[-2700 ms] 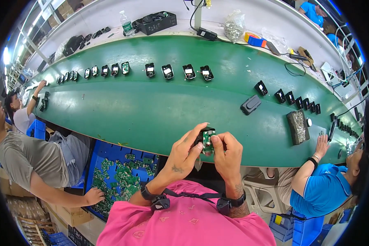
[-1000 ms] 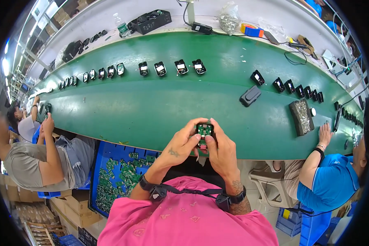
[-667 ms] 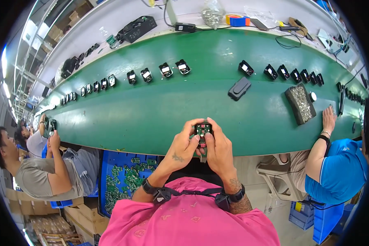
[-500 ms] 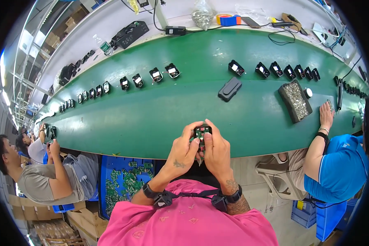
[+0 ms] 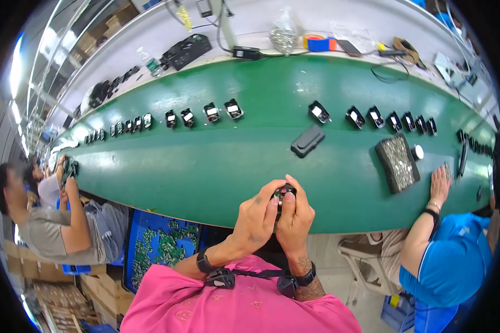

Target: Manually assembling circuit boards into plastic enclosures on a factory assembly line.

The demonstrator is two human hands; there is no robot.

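Observation:
Both of my hands are wrapped around a small black casing with a green circuit board (image 5: pixel 285 192) in it, just above the table's near edge. My left hand (image 5: pixel 253 222) grips its left side, thumb on top. From the other side my right hand (image 5: pixel 294 217) presses with its thumb. Fingers hide most of the casing, and only its dark upper end with bits of red and green shows. A closed black case (image 5: pixel 308 140) lies farther off on the green table (image 5: pixel 205 161).
Open black casings (image 5: pixel 233 109) stand in a row across the table, with more casings (image 5: pixel 375 117) to the right. A black tray of small metal parts (image 5: pixel 398 164) sits near a co-worker's hand (image 5: pixel 440 186). A blue bin of circuit boards (image 5: pixel 164 244) is below, left. Another person (image 5: pixel 55 222) sits left.
My hands have closed further over the casing and tilted it, so less of the board shows. The whole view has shifted slightly, with the table lower in the picture.

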